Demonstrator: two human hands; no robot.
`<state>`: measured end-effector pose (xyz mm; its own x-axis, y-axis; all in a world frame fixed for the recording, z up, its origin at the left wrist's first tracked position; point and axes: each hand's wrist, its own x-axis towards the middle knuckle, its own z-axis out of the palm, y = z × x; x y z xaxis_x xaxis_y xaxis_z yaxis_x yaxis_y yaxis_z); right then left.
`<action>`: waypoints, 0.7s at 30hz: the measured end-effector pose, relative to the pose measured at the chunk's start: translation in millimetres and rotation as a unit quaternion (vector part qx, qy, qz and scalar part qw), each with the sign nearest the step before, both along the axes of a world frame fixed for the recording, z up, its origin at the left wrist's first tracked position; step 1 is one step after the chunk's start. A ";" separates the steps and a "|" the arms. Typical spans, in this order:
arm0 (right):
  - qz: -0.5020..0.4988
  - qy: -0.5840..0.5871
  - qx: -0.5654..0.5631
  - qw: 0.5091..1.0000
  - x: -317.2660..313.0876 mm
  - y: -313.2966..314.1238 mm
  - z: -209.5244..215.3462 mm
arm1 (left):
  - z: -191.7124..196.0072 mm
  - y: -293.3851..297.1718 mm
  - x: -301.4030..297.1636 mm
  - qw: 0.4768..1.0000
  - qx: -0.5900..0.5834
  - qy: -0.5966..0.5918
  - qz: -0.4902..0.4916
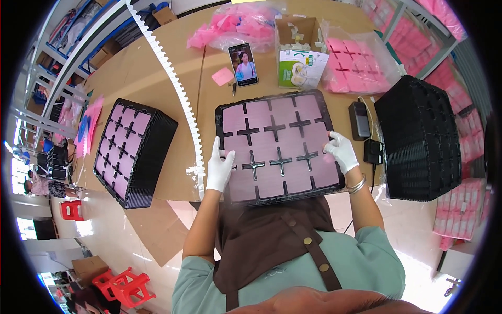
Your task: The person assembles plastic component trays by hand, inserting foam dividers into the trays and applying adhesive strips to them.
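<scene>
A black plastic tray lies in front of me at the table's near edge, its cells covered in pale pink, with black cross-shaped dividers standing between them. My left hand, in a white glove, is at the tray's left rim; its thumb lies over the edge and its index finger points up along the side. On the right rim, my right hand is also gloved, with bent fingers closed round the edge and bare fingertips over the pink. The undersides of both grips are hidden.
Stacked black trays stand at the left and right. Behind are a phone, a pink note, a pen, an open carton and bagged pink pieces. A white toothed strip crosses the cardboard-covered table.
</scene>
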<state>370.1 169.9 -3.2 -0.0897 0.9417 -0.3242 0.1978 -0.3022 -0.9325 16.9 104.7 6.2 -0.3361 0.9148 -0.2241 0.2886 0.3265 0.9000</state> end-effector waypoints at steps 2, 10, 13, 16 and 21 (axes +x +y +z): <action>0.014 -0.015 0.017 1.000 -1.4 1.9 5.6 | 3.4 -2.1 1.9 1.000 0.002 0.007 -0.006; -0.131 0.072 0.067 0.987 18.0 20.3 -5.2 | 16.4 -9.4 3.8 0.909 0.141 0.393 0.007; -0.118 0.025 0.180 0.976 7.8 43.4 -10.2 | 30.6 7.0 31.9 0.896 0.150 0.391 -0.146; -0.018 -0.067 0.194 0.978 -36.2 65.7 10.0 | 9.9 35.7 51.9 0.858 0.144 0.435 -0.233; 0.048 0.123 0.046 0.990 -63.5 113.1 -26.1 | -18.8 90.2 62.9 0.821 0.158 0.493 -0.242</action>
<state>306.6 283.0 -29.3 -0.2464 0.9495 -0.1940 -0.0154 -0.2040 -0.9789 79.9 194.9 -12.6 0.2086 0.9548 0.2120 0.9545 -0.2459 0.1685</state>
